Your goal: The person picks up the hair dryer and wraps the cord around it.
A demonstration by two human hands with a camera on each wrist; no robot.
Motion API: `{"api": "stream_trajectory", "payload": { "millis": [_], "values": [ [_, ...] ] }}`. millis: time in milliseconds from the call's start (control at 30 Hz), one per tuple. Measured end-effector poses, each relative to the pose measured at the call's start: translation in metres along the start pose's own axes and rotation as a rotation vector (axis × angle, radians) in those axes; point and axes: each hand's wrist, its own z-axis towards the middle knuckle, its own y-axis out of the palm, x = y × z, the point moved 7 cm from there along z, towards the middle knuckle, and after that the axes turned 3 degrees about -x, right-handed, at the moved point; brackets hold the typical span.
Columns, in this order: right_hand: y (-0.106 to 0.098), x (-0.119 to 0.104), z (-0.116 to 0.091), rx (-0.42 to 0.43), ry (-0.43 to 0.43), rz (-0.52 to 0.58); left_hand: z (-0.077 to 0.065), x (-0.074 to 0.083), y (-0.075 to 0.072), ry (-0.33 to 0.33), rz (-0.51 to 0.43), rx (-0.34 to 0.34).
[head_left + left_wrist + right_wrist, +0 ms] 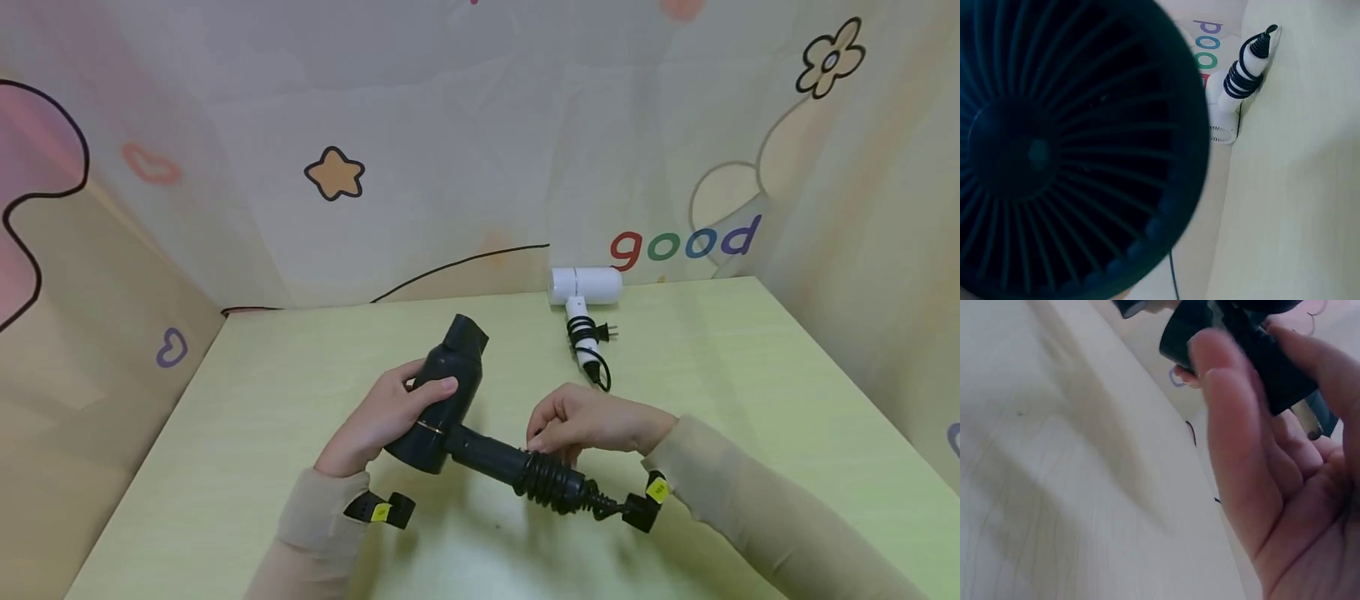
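A black hair dryer (447,375) is held tilted over the table, its nozzle pointing up and away. My left hand (386,408) grips its barrel, thumb across the top. In the left wrist view the round intake grille (1085,156) fills the left side and hides the hand. The black cord (551,482) is wound in several coils round the handle. Close beside those coils, my right hand (573,421) pinches a small black plug (1279,375), blocky in the right wrist view and mostly covered by the fingers in the head view.
A white hair dryer (596,286) lies at the table's back edge, its black cord wrapped round the handle and its plug (606,332) sticking out. A printed curtain stands behind and beside the pale table (247,433).
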Motion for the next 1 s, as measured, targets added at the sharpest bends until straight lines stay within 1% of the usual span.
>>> {"api": "stream_trajectory", "payload": {
  "millis": [67,167,267,367,433,500,567,600,700,800,900,1000],
  "values": [
    [0.002,-0.001,0.001,0.008,0.035,-0.059,0.001,0.003,-0.001,-0.005,0.051,-0.014],
    [0.006,-0.004,0.003,0.013,0.080,-0.101,0.003,0.007,0.000,-0.015,0.114,-0.037],
    [0.011,-0.004,0.006,0.014,0.123,-0.094,0.005,0.012,0.003,-0.014,0.166,-0.068],
    [0.014,-0.004,0.006,0.039,0.164,-0.077,0.006,0.019,0.008,0.013,0.212,-0.088],
    [0.014,-0.004,0.004,0.080,0.177,-0.074,0.006,0.024,0.008,0.037,0.245,-0.074],
    [0.013,-0.005,0.000,0.130,0.180,-0.073,0.007,0.026,0.006,0.055,0.286,-0.040],
    [0.013,-0.007,-0.005,0.177,0.168,-0.076,0.009,0.028,0.006,0.068,0.329,-0.005],
    [0.014,-0.009,-0.007,0.194,0.157,-0.095,0.011,0.029,0.005,0.073,0.352,0.012],
    [0.020,-0.014,-0.010,0.225,0.112,-0.211,0.017,0.029,0.005,0.084,0.408,0.056],
    [0.026,-0.017,-0.009,0.282,0.067,-0.379,0.024,0.029,0.005,0.094,0.447,0.097],
    [0.029,-0.017,-0.006,0.397,0.042,-0.505,0.031,0.030,0.008,0.104,0.469,0.124],
    [0.028,-0.014,-0.004,0.543,0.061,-0.598,0.037,0.031,0.011,0.111,0.486,0.133]
  ]
}}
